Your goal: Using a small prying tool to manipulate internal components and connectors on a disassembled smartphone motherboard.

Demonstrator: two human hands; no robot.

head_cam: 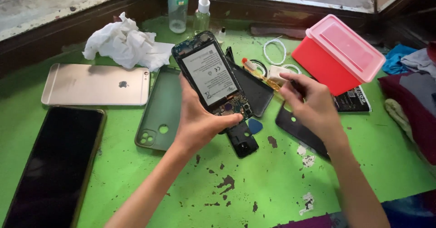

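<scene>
Left hand (200, 121) gripped the opened phone (211, 75) above the green bench (272, 182); right hand (313, 103) pinched a thin tool (297, 83), hard to tell.

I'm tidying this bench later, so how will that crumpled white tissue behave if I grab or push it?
The crumpled white tissue looks soft and floppy, so it would likely squash and change shape in a grip. It seems very light for its bulk, so a push may slide or tumble it across the green table. With no rounded, firm form, it probably won't roll far.

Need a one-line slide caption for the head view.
Left hand holds an opened phone, battery exposed; right hand hovers above the green table.
</scene>
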